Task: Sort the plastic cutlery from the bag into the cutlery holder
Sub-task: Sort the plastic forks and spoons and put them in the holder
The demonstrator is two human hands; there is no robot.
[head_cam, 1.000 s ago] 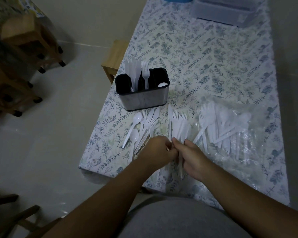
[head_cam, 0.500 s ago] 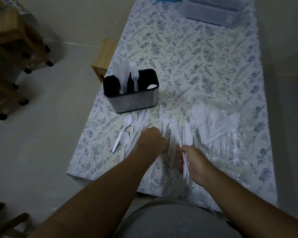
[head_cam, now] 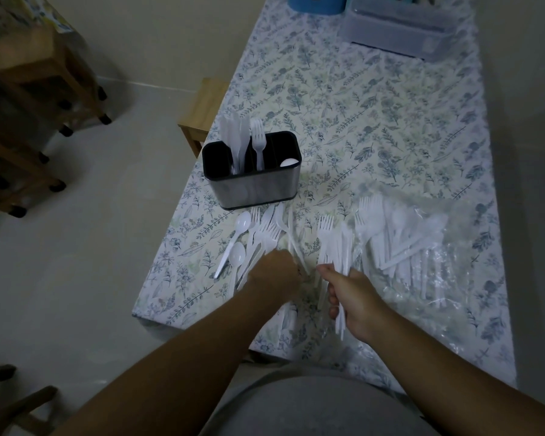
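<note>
Centre of the frame: a table under a floral tablecloth (head_cam: 375,121) runs from the lower middle to the top right. The cutlery holder (head_cam: 255,180), a steel box with a black divided insert, stands upright left of centre; knives (head_cam: 235,143) fill its left compartment, one fork (head_cam: 258,143) stands in the middle one, and a spoon bowl (head_cam: 288,162) shows in the right one.

Below the holder, a loose heap of spoons and forks (head_cam: 252,237) lies flat on the cloth. The left hand (head_cam: 276,273) rests on the lower edge of this heap, fingers curled; what they pinch, if anything, cannot be told.

Just right of it, the right hand (head_cam: 353,298) grips a bundle of forks (head_cam: 332,243) by the handles, fingers wrapped round them, tines pointing toward the top of the frame.

Right of centre: the clear plastic bag (head_cam: 447,247) lies flat, with more white cutlery inside.

Top right: a clear lidded box (head_cam: 400,33) and a blue container (head_cam: 317,3). Left edge: wooden stools (head_cam: 29,99) on the floor.
</note>
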